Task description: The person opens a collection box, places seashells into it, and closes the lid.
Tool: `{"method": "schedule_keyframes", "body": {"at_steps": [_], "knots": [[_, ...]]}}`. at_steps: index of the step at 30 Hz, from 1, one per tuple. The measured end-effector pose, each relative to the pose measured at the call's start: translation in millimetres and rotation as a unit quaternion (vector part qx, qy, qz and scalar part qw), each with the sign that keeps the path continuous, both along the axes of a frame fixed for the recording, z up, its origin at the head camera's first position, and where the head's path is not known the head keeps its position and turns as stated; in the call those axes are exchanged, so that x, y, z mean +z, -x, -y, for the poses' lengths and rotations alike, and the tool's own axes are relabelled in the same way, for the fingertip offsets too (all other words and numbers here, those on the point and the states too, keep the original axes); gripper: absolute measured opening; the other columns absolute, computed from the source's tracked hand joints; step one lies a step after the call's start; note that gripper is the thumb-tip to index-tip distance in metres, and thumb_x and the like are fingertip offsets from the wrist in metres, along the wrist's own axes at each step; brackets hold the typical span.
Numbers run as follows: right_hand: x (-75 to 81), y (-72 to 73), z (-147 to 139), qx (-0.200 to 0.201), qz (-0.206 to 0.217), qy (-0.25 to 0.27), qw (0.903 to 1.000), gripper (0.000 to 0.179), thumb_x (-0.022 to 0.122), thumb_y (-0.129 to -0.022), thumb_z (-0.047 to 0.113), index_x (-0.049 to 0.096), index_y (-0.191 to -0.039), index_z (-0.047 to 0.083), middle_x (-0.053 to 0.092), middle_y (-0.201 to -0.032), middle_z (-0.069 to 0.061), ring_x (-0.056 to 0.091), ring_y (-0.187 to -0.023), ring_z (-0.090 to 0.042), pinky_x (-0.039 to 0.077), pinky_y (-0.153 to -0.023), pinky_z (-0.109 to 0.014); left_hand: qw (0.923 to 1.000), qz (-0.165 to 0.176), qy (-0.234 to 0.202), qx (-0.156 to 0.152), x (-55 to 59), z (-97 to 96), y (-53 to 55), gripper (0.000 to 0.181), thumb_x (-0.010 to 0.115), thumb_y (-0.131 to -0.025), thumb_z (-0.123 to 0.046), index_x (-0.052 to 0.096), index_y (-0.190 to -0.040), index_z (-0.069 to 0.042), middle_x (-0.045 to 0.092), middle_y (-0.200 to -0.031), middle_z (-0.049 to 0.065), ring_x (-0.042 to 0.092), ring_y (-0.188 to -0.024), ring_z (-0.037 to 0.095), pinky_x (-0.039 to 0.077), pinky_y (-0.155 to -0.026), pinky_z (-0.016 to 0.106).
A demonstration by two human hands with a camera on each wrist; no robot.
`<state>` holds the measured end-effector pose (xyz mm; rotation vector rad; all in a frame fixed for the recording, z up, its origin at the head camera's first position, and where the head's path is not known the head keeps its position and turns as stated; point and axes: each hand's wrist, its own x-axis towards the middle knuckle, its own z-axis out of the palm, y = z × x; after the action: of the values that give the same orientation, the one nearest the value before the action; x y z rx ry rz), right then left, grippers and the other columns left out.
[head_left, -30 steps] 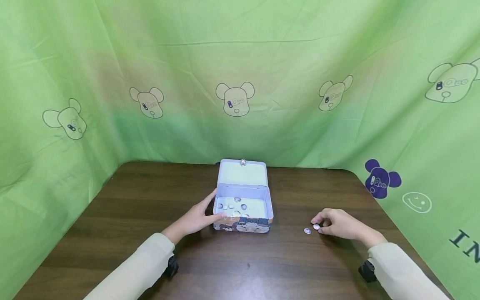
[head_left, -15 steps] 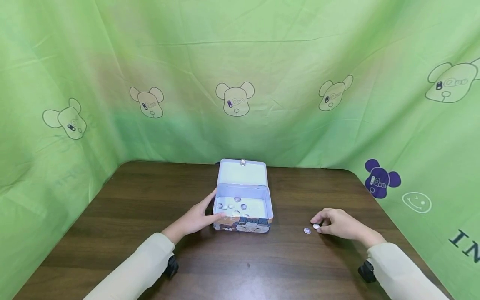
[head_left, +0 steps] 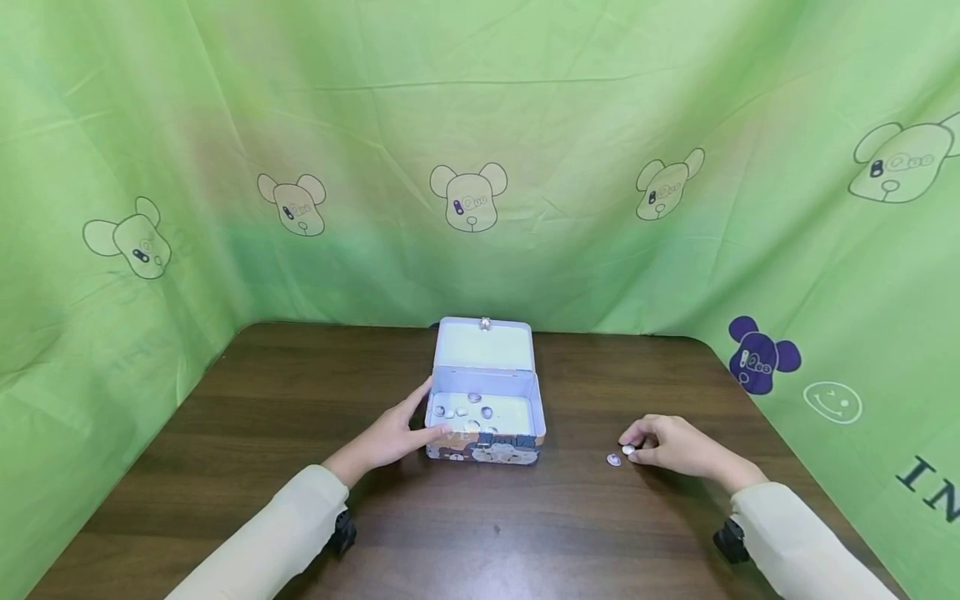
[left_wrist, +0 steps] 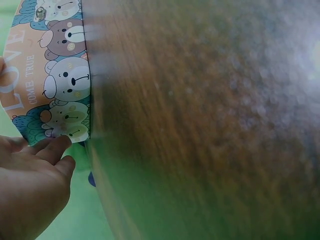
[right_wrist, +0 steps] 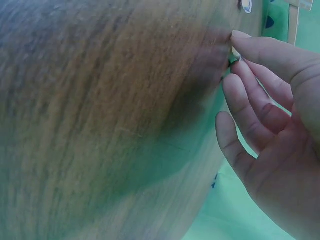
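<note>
A tin box [head_left: 542,408] with its hinged lid [head_left: 483,346] raised stands near the table's middle. Cartoon bears are printed on its outside; several small white-and-purple shells [head_left: 475,398] lie scattered inside. My left hand [head_left: 386,437] holds the box at its left side, thumb over the front left rim and the other fingers along the side. To the right, my right hand [head_left: 675,446] pinches a small whitish shell [head_left: 628,450] between thumb and fingers, low at the tabletop. A second shell [head_left: 613,459] lies on the table just left of it.
The brown wooden table [head_left: 495,517] ends at a green cloth backdrop [head_left: 480,108] with bear-head prints behind and at both sides. The box's raised lid stands close to the back edge.
My right hand has shifted slightly left with the shell at its fingertips, nearer the second shell. The left hand and the box stay in place.
</note>
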<state>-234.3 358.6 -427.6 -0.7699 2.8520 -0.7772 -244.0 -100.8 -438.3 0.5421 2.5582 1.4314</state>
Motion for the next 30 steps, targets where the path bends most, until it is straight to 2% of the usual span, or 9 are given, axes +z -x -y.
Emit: {"method": "schedule_keyframes", "body": {"at_steps": [12, 17, 23, 30], "knots": [[5.2, -2.5, 3, 0.001, -0.012, 0.002, 0.9999, 0.018, 0.08, -0.085, 0.013, 0.075, -0.101, 0.007, 0.068, -0.094, 0.004, 0.054, -0.078, -0.002, 0.048, -0.067, -0.026, 1.0, -0.002, 0.002, 0.004, 0.1, -0.1, -0.6, 0.088, 0.071, -0.095, -0.036, 0.016, -0.163, -0.024, 0.028, -0.161, 0.011, 0.029, -0.145, 0.031, 0.03, -0.111, 0.057], [12.3, -1.7, 6, 0.004, -0.027, 0.011, 0.9996, 0.017, 0.08, -0.085, 0.012, 0.074, -0.101, 0.008, 0.069, -0.092, 0.006, 0.059, -0.08, -0.004, 0.05, -0.069, -0.027, 1.0, -0.002, 0.002, 0.001, 0.3, -0.4, -1.1, 0.089, 0.071, -0.095, -0.036, 0.015, -0.163, -0.024, 0.027, -0.162, 0.011, 0.028, -0.145, 0.031, 0.029, -0.112, 0.057], [22.8, 1.1, 11, 0.011, -0.061, 0.015, 0.9979, 0.016, 0.078, -0.086, 0.012, 0.073, -0.101, 0.007, 0.067, -0.09, 0.006, 0.057, -0.077, -0.003, 0.05, -0.066, -0.026, 1.0, -0.003, 0.002, 0.003, 0.6, -0.2, -0.7, 0.089, 0.071, -0.094, -0.038, 0.016, -0.163, -0.023, 0.026, -0.162, 0.011, 0.026, -0.146, 0.032, 0.028, -0.112, 0.057], [35.6, 3.4, 20, 0.012, -0.053, 0.017, 0.9983, 0.018, 0.077, -0.088, 0.013, 0.072, -0.104, 0.006, 0.062, -0.088, 0.009, 0.056, -0.078, -0.003, 0.05, -0.068, -0.026, 1.0, -0.002, 0.003, 0.002, -0.2, -0.4, -0.7, 0.089, 0.071, -0.094, -0.038, 0.016, -0.163, -0.024, 0.027, -0.162, 0.011, 0.027, -0.146, 0.031, 0.029, -0.112, 0.057]]}}
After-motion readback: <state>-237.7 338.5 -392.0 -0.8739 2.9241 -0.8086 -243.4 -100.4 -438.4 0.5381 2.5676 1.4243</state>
